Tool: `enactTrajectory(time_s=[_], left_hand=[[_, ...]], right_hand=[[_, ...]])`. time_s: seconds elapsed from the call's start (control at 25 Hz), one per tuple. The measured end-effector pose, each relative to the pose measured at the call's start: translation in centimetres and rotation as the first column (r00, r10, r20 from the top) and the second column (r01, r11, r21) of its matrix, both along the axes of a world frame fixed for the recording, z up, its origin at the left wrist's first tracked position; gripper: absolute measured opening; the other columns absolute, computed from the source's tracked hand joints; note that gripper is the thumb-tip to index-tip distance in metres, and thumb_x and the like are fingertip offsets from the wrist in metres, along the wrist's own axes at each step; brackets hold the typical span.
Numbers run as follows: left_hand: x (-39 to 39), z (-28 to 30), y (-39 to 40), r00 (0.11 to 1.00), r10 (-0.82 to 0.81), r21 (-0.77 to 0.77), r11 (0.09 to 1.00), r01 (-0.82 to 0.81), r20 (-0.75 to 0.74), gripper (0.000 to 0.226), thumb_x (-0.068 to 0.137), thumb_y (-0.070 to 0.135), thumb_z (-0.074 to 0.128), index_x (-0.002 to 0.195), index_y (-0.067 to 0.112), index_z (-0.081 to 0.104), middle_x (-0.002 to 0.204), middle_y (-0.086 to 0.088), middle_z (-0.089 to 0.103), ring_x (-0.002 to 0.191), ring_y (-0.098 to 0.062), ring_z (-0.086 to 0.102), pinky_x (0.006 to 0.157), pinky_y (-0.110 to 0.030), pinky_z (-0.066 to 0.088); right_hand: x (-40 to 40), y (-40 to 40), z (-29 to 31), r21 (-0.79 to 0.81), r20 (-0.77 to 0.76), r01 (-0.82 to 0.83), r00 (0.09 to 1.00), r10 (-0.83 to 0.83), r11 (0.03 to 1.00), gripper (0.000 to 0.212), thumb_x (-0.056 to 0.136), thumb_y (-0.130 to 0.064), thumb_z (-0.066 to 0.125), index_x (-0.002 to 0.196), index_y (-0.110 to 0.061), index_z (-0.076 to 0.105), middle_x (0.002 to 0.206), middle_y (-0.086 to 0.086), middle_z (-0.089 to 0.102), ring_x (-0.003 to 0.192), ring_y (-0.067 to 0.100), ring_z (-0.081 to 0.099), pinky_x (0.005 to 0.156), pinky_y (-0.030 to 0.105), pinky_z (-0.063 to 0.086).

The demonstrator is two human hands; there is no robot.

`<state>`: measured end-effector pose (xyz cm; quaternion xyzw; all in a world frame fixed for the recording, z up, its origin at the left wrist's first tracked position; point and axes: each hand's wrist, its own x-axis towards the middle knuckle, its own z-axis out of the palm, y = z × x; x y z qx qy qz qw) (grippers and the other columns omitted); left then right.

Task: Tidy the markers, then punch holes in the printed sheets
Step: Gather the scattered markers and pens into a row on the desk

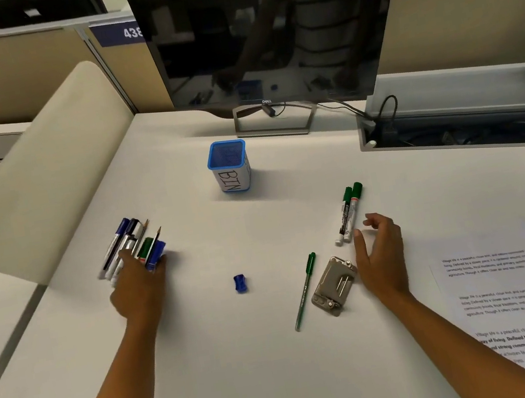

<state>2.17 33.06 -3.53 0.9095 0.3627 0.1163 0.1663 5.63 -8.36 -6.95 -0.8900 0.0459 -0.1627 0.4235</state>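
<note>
My left hand (140,285) grips a bundle of markers and pencils (130,247) at the left of the white desk. Two green-capped markers (348,214) lie side by side right of centre. My right hand (381,255) hovers just right of them with relaxed fingers, holding nothing. A metal hole punch (334,285) lies close to that hand's left, with a green pen (305,290) beside it. Printed sheets (513,292) are spread at the desk's right. A blue mesh cup labelled BIN (229,166) stands upright at the back centre.
A small blue sharpener or cap (240,284) lies loose mid-desk. A dark monitor (263,25) on its stand fills the back. A cable tray (451,132) with wires runs along the back right. A beige partition (41,173) borders the left.
</note>
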Motion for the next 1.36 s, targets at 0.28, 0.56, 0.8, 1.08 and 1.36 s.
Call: enactTrajectory(time_s=[0.28,0.56,0.8,1.08,1.36], left_hand=[[2.3,-1.3,3.3,1.0,-0.018,0.191,0.982,0.016,0.012,0.06,0.086,0.049,0.067,0.125,0.012,0.04,0.105,-0.02,0.065,0.091,-0.045,0.063,0.074,-0.05,0.046],[2.9,-1.3,3.9,0.997,-0.032,0.331,0.942,0.052,-0.065,0.081,0.074,0.068,0.067,0.122,0.007,0.043,0.111,-0.019,0.057,0.099,-0.042,0.051,0.084,-0.055,0.039],[2.4,-1.4,4.0,0.995,-0.045,0.204,0.977,0.062,-0.087,0.111,0.065,0.087,0.05,0.145,0.014,0.028,0.142,-0.019,0.045,0.136,-0.041,0.035,0.106,-0.063,0.028],[3.4,-0.5,7.6,0.945,-0.061,0.075,0.993,0.09,-0.322,0.144,0.052,0.103,0.041,0.156,0.009,0.008,0.159,-0.021,0.026,0.149,-0.041,0.017,0.113,-0.069,0.009],[3.7,0.1,7.6,0.951,-0.043,0.04,0.998,0.058,-0.306,0.132,0.055,0.099,0.045,0.148,0.007,0.023,0.143,-0.02,0.043,0.131,-0.042,0.041,0.104,-0.065,0.032]], right_hand=[[0.2,0.2,0.2,-0.091,0.009,-0.014,1.0,0.015,0.996,0.034,0.094,-0.027,0.058,0.124,-0.016,0.046,0.112,0.0,0.056,0.104,0.014,0.048,0.089,0.027,0.04],[0.3,0.2,-0.1,-0.09,0.012,-0.017,1.0,0.018,0.996,0.034,0.093,-0.032,0.058,0.122,-0.017,0.047,0.11,-0.003,0.054,0.103,0.014,0.048,0.089,0.027,0.04],[0.4,0.2,-0.3,-0.082,0.005,-0.011,1.0,0.011,0.997,0.035,0.093,-0.032,0.058,0.122,-0.018,0.047,0.11,-0.004,0.054,0.104,0.013,0.048,0.09,0.027,0.039],[0.4,0.2,-0.2,-0.083,0.006,-0.009,1.0,0.01,0.997,0.034,0.093,-0.031,0.058,0.122,-0.017,0.047,0.11,-0.003,0.055,0.104,0.017,0.049,0.09,0.03,0.041],[0.4,0.3,-0.1,-0.078,-0.007,-0.006,1.0,0.005,0.997,0.034,0.093,-0.028,0.059,0.121,-0.016,0.048,0.11,-0.001,0.056,0.104,0.018,0.05,0.09,0.034,0.042]])
